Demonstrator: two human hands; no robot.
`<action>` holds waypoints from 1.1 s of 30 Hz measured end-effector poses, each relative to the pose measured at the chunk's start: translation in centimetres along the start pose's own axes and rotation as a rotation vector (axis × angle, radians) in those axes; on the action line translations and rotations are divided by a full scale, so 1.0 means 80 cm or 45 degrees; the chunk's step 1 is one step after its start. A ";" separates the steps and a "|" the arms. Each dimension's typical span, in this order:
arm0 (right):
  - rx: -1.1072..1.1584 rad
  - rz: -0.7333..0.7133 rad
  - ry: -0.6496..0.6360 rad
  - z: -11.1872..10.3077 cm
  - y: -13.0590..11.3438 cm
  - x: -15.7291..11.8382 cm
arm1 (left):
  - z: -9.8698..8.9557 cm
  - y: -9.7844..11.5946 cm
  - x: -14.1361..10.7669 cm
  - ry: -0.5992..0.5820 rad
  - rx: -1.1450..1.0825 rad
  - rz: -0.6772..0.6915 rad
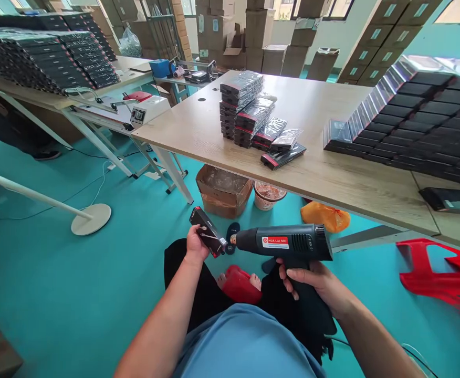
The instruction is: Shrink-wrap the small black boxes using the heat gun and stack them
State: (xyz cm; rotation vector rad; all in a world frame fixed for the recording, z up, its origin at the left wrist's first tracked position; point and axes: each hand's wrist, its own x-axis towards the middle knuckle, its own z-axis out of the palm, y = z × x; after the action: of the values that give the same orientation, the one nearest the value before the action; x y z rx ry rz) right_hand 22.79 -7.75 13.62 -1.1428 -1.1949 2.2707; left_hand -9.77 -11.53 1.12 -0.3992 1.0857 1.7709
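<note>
A single camera, worn on the head, looks forward and down: the blue shirt (249, 344) lies closest at the bottom edge, the left hand (197, 244) and right hand (312, 281) just beyond, the worktop (188, 126) farther out, and cartons (258, 32) in the distance along the top.

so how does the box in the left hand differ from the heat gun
The box is slim and straight-edged; the heat gun has a rounded barrel and handle. The heat gun looks bigger than the box. The box slants in the left hand; the heat gun's barrel looks nearly level in the right hand. Both are dark with red details.
</note>
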 end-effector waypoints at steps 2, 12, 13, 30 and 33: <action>0.019 -0.029 0.008 0.001 0.006 0.000 | -0.002 0.000 0.001 0.079 -0.078 -0.070; -0.184 0.036 -0.189 0.013 0.021 0.002 | -0.002 -0.017 0.002 0.103 -0.279 -0.306; -0.287 0.087 -0.212 0.012 0.019 0.000 | -0.003 -0.016 0.003 0.050 -0.302 -0.328; 0.614 0.088 0.176 -0.027 0.022 0.025 | -0.023 -0.013 -0.022 -0.783 0.145 -0.444; 0.727 0.120 0.171 -0.030 0.015 0.032 | -0.023 -0.014 -0.024 -0.775 0.210 -0.433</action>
State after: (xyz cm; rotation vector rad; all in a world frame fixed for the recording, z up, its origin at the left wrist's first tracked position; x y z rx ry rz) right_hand 23.10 -5.64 10.56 -1.1075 -0.3982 2.3317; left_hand -8.25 -13.97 0.88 0.0629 0.6705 1.3539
